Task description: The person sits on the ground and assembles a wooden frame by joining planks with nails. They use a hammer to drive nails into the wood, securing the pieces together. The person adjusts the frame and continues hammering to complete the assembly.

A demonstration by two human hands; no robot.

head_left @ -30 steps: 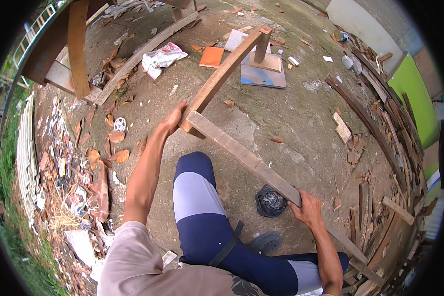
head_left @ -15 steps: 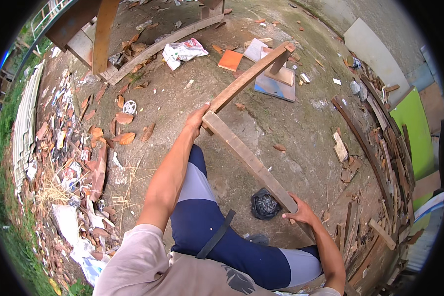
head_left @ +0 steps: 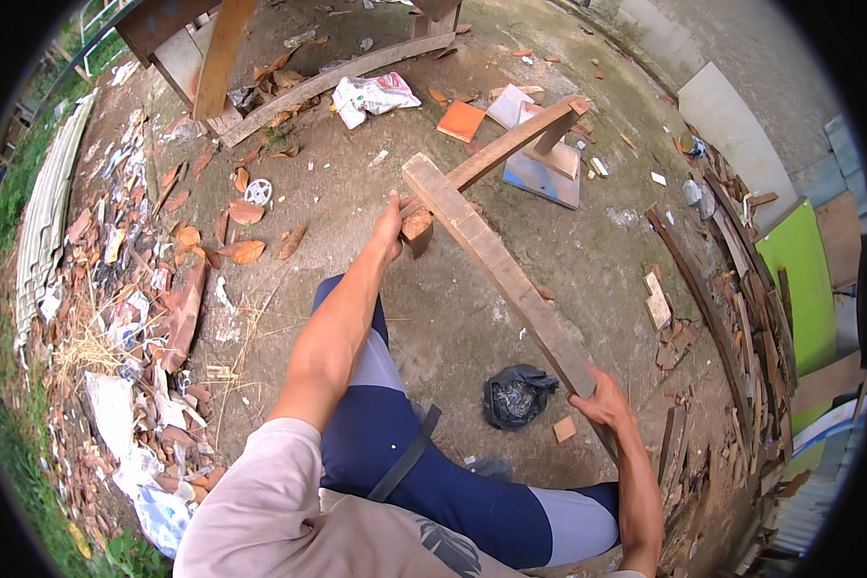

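Head view: lower right, right hand (head_left: pixel 602 403) clamps the near end of a long plank (head_left: pixel 496 265). Mid-frame, left hand (head_left: pixel 390 226) grips where it crosses a second beam (head_left: pixel 511 144); they look positioned, not yet fastened.

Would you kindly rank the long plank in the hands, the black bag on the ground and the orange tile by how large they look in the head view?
1. Long plank, by far the largest.
2. Black bag.
3. Orange tile, a little smaller than the bag, though it lies farther from the camera, so this pair is unsure.
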